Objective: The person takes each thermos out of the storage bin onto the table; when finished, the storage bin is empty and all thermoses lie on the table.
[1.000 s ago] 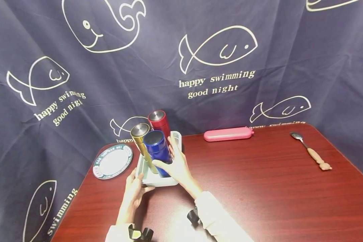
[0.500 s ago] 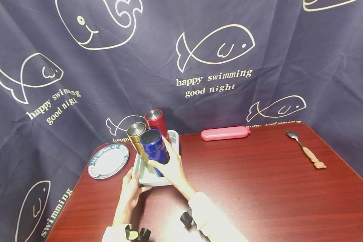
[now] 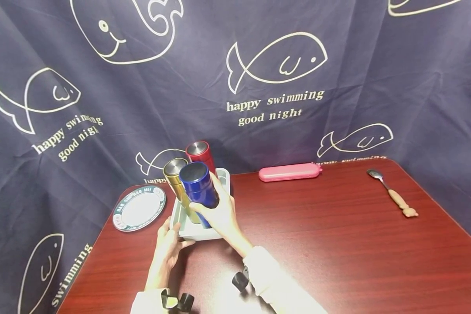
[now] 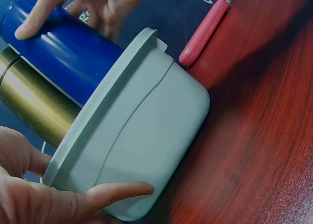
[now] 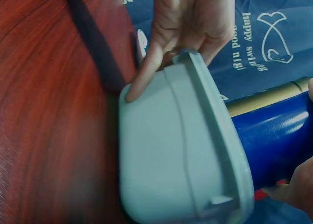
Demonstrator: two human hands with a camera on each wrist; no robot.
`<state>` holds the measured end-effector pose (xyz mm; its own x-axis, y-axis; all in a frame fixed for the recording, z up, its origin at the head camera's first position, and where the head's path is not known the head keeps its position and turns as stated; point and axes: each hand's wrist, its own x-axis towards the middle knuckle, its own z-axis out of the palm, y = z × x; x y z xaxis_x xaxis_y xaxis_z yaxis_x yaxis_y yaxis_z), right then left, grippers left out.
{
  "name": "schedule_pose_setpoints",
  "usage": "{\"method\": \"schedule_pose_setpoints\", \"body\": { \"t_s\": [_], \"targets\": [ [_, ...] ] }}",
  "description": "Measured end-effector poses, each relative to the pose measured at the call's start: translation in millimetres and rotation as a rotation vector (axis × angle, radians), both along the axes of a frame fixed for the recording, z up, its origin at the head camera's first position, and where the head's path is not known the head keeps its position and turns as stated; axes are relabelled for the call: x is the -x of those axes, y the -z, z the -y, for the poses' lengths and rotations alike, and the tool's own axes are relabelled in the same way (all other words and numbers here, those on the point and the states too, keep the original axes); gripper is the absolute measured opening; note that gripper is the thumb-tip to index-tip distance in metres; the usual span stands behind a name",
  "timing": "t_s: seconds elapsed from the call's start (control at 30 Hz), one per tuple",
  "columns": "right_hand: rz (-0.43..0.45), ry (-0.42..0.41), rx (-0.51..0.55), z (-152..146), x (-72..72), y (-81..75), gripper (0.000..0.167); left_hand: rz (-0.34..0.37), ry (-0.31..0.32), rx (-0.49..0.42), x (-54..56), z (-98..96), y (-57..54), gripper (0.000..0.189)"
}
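Note:
A pale green plastic bin stands at the table's left part, with three shiny thermos bottles in it. My right hand grips the blue thermos, thumb on its near left side and fingers round its right. The lower end of that bottle is behind the bin's front wall. Left of it leans the gold thermos; behind rises the red thermos. My left hand holds the bin by its near left corner, its thumb laid along the outer wall in the left wrist view.
Left of the bin lies a white plate with a green patterned rim. A pink case is at the back edge. A spoon with a wooden handle lies far right. A dark fish-print curtain hangs behind the table.
My right fingers have closed round the blue thermos and raised it slightly in the bin. My left hand keeps its hold on the bin. The whole head view has shifted a little.

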<state>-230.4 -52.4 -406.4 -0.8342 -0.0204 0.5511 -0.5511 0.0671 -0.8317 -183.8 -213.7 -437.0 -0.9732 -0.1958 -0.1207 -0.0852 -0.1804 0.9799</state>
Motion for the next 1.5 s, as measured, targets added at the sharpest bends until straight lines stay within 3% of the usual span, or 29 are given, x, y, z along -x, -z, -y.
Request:
{"method": "schedule_pose_setpoints", "body": {
  "t_s": [0.3, 0.7, 1.07, 1.5],
  "targets": [
    [0.02, 0.015, -0.014, -10, -4.6, -23.1, 0.085, 0.009, 0.004, -0.001, -0.1, -4.5, 2.8, 0.042],
    [-0.024, 0.07, 0.024, -34, -4.4, -53.9, 0.086, 0.009, 0.014, -0.009, 2.0, -5.5, 5.4, 0.041],
    [-0.027, 0.144, 0.052, -72, 3.8, -57.5, 0.087, 0.018, 0.014, 0.011, 1.0, -0.1, 2.9, 0.038],
    [-0.022, 0.259, 0.105, -130, 14.2, -46.6, 0.084, 0.014, 0.026, 0.007, -2.8, 3.1, -1.7, 0.038]
  ]
}}
